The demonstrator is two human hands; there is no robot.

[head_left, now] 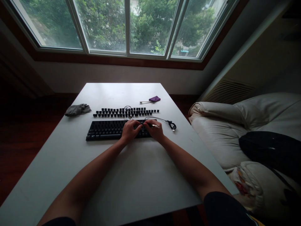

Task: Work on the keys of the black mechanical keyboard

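A black keyboard (pixel 105 129) lies across the white table, its right part covered by my hands. My left hand (pixel 129 130) rests over its right half, the thumb and fingers pinched together; whatever sits in the pinch is too small to make out. Right beside it, my right hand (pixel 155 129) is closed with its fingertips meeting the left ones above the keys. A thin shiny tool (pixel 155 126) pokes out from the right hand's fingers, its kind unclear. Behind the keyboard, loose black keycaps (pixel 113 112) stand in rows.
On the white table (pixel 131 185), a grey cloth (pixel 77 110) lies at the left. A coiled black USB cable (pixel 171 125) is to the right. Farther back are a purple pouch (pixel 154 99) and a thin stick (pixel 145 102). A cream sofa (pixel 211 135) stands along the right side.
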